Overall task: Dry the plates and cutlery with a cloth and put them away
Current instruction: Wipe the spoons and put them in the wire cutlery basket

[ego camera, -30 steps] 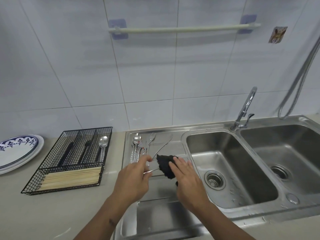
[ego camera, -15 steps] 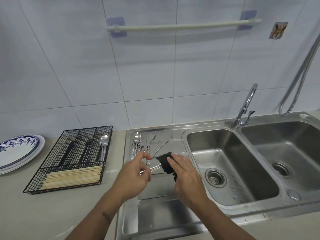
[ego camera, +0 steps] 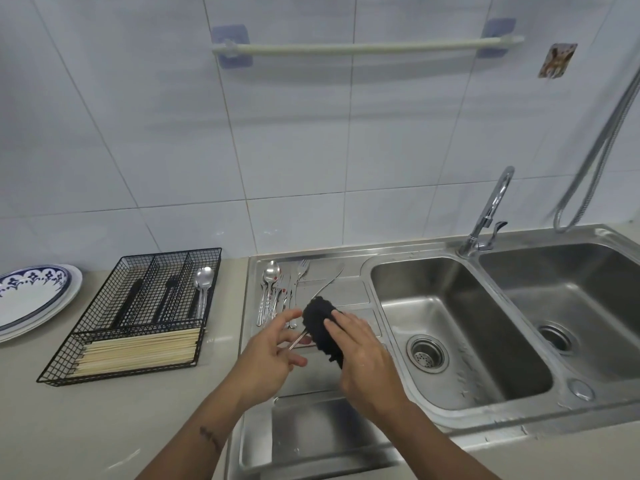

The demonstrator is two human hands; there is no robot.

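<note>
Both hands over the draining board, centre frame. Right hand has its fingers curled round a black cloth, which is wrapped over one end of a metal utensil; which kind of utensil cannot be told. Left hand at 9 o'clock of the cloth, fingers loosely spread, thumb up; the bare handle end lies against its fingers, grip looks light, not a firm pinch.

Loose cutlery lies at 12 o'clock of the hands, against the board's far edge, near the tiled wall. Wire cutlery tray sits on the counter at 9 o'clock, well apart from the hands, with a spoon in its right compartment and chopsticks in the front one. Plates at the far 9 o'clock edge, cut by the frame. Bare counter strip between tray and board. Sink basin rim just at 3 o'clock of the right hand; faucet at 2 o'clock.

Versus half a second ago: cloth has slid further along the utensil, less handle shows, left fingers have opened out from a tighter pinch. Tray, plates, loose cutlery unchanged.
</note>
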